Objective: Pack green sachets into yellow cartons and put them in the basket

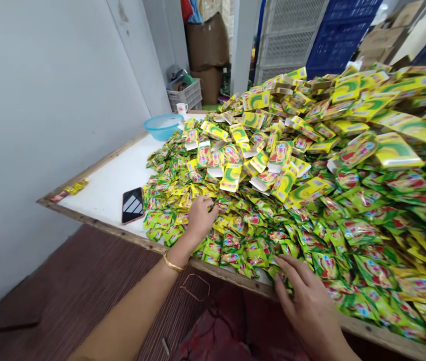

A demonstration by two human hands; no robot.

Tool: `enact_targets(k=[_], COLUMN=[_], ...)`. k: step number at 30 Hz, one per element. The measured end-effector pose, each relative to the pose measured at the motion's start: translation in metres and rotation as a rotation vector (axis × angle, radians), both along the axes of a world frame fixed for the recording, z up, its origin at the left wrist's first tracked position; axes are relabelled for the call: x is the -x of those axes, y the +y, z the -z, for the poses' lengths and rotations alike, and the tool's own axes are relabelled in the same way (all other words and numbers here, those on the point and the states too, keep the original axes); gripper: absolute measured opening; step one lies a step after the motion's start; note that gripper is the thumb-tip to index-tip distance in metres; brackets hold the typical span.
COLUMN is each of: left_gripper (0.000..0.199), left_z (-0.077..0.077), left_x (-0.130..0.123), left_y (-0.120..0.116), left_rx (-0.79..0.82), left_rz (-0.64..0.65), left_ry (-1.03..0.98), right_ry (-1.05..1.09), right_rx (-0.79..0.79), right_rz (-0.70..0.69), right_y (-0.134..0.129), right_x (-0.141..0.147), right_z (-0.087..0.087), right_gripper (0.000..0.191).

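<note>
My left hand [200,216], with a gold bangle [173,263] at its wrist, reaches into the near part of a heap of small green sachets [256,253]. Its fingers are curled together by a sachet; a small dark edge shows at the fingertips, but what they hold is hard to make out. Closer to the table's front edge, my right hand [306,301] rests its fingertips on the sachets, fingers stretched out and holding nothing visible. Beyond the hands, yellow and green cartons [231,176], several with white flaps open, lie on top of the sachets.
A phone [133,204] lies left of the heap on the white, wood-rimmed table [102,175]. A yellow strip of packets [74,188] is at the left corner. A blue basin [163,126] and white cup [182,108] stand farther back. Stacked crates [288,37] rise behind.
</note>
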State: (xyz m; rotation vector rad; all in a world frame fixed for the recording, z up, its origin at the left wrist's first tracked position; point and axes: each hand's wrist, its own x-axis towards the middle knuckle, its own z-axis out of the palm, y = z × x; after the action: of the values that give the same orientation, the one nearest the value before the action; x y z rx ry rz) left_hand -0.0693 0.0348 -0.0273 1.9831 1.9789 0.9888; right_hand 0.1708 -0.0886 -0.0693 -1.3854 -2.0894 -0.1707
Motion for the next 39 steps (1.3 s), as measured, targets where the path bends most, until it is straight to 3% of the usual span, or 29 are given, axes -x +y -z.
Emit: enact_targets(k=[7,10,12,18,23,26,28,30,32,33,35,39], left_gripper=[0.036,0.034,0.03,0.025,0.022,0.023,0.022,0.021,0.022,0.023,0.022,0.018], left_z=[0.01,0.011,0.009,0.009,0.018,0.021,0.021,0.02,0.017,0.015,0.01,0.004], left_x=[-0.025,-0.021,-0.013,-0.004,-0.011,-0.003,0.006,0.012,0.015,0.014,0.012,0.003], left_y=[0.021,0.016,0.007,-0.028,-0.037,-0.034,-0.033,-0.035,-0.039,-0.041,-0.047,-0.057], left_rx=[0.099,0.051,0.015,-0.026,-0.044,0.029,0.098,0.158,0.208,0.239,0.303,0.377], left_rz=[-0.146,-0.139,-0.136,-0.048,-0.018,-0.068,-0.064,-0.04,0.0,0.031,0.111,0.205], left_ry=[-0.092,-0.171,-0.231,-0.246,-0.268,-0.414,-0.575,-0.756,-0.893,-0.928,-0.932,-0.772], right_ry=[-0.006,-0.008,-0.004,0.028,-0.009,0.108,0.289,0.508,0.605,0.575,0.417,0.107], right_rx=[-0.045,-0.083,-0.089,0.269,0.474,0.415,0.332,0.379,0.587,0.696,0.792,0.534], right_rz=[-0.015,-0.02,0.046,0.518,0.604,0.595,0.489,0.226,-0.081,-0.196,-0.298,-0.178], right_y=[0.011,0.038,0.064,0.15,0.182,0.174,0.157,0.135,0.111,0.099,0.081,0.059], right_x=[0.015,0.005,-0.005,0.001,0.017,0.008,-0.002,-0.011,-0.016,-0.016,-0.013,0.001], right_z=[-0.02,-0.035,-0.046,-0.077,-0.091,-0.094,-0.092,-0.085,-0.072,-0.063,-0.045,-0.022], right_gripper=[0.029,0.028,0.029,0.062,0.072,0.063,0.064,0.067,0.065,0.061,0.05,0.042])
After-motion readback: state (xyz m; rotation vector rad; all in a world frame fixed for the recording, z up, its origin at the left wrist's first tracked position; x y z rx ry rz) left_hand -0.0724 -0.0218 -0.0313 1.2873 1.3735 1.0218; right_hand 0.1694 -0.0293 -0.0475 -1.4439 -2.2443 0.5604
